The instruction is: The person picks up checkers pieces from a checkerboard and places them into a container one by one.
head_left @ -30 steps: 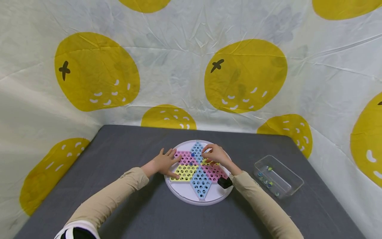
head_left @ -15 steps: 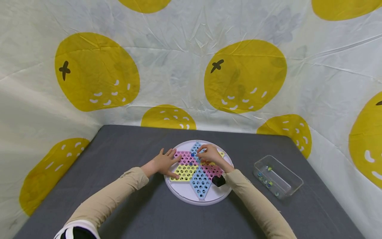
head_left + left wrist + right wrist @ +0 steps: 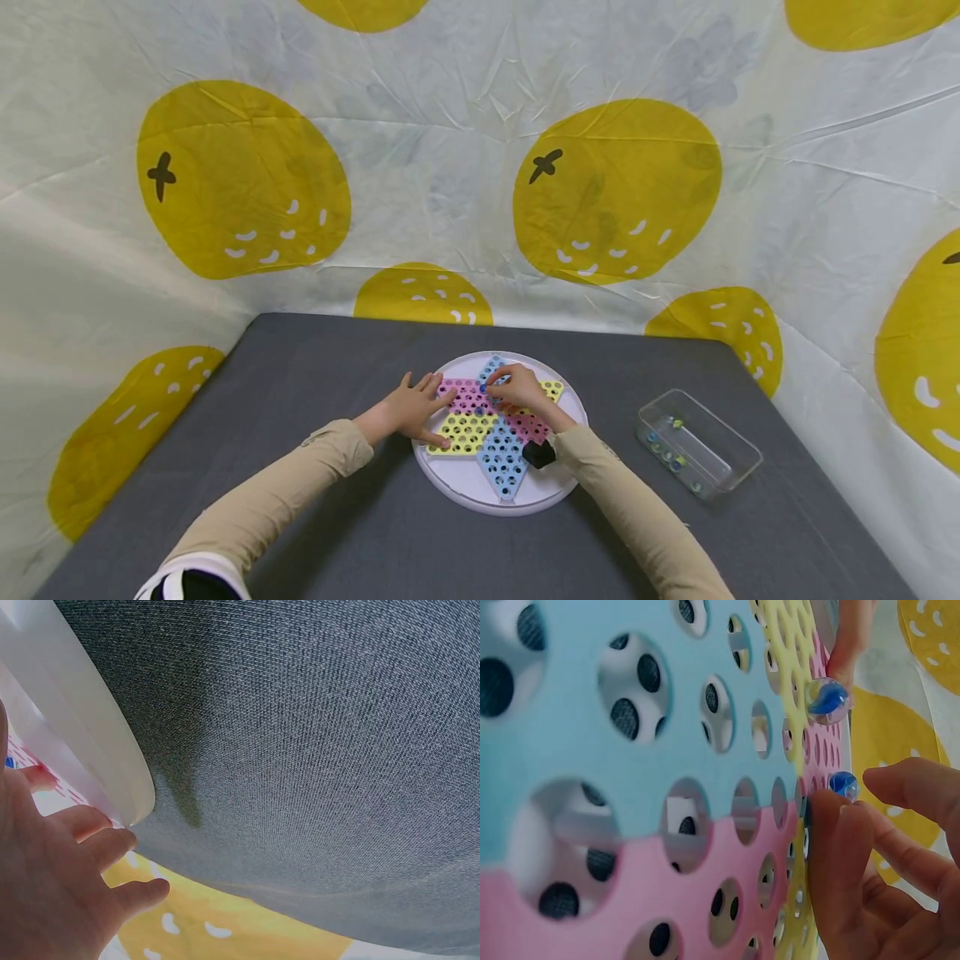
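A round white Chinese checkers board [image 3: 457, 487] lies on the dark table, its star divided into pink, yellow and blue parts. My left hand [image 3: 411, 410] rests spread on its left edge; the left wrist view shows these fingers [image 3: 109, 847] at the white rim. Over the upper part of the star, my right hand [image 3: 521, 390] has thumb and index finger at a blue-swirled glass marble [image 3: 844, 785]. A small gap shows between that marble and the index fingertip [image 3: 874, 778]. Another clear marble with a blue swirl [image 3: 827, 701] sits closer to the left hand.
To the right of the board stands a clear plastic box [image 3: 731, 467] with several glass marbles [image 3: 667, 454] inside. A grey cloth [image 3: 330, 350] covers the table. Behind it hangs a white curtain [image 3: 435, 183] printed with big yellow fruit. A black device [image 3: 538, 454] is on the right wrist.
My right hand has shifted left across the board, bringing its fingertips to the upper blue marble. More of the right yellow point shows. The left hand has stayed put.
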Demonstrator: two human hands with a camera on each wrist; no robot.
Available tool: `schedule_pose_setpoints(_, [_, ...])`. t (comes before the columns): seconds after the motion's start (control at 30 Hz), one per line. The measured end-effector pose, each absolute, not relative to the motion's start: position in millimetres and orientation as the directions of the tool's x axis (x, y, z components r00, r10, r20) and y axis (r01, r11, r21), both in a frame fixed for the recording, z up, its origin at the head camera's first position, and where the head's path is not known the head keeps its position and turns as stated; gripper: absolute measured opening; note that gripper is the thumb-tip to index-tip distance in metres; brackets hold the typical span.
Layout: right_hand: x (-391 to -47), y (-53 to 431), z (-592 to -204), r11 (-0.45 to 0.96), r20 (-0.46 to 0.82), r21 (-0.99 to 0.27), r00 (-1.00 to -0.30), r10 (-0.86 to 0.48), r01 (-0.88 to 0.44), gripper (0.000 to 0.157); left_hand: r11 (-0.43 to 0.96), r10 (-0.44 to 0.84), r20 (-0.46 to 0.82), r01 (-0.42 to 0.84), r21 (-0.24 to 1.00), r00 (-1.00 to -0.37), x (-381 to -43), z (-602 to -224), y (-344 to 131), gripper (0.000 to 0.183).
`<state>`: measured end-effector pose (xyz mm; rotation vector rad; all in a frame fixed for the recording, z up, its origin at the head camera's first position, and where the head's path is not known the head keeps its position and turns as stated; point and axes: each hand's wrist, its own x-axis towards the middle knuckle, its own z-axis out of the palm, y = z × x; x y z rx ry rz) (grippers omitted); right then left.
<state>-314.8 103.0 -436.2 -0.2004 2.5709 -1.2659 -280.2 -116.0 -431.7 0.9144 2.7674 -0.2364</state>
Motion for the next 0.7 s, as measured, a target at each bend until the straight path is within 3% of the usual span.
schedule_pose_setpoints(0.7, [-314.3, 94.6, -433.4, 0.700, -0.128, -0.712, -0.971, -0.203, -0.053, 0.021, 0.798, 0.570, -0.254, 0.600, -0.058, -0.782, -278.5, -427.6, -114.6, 0.091])
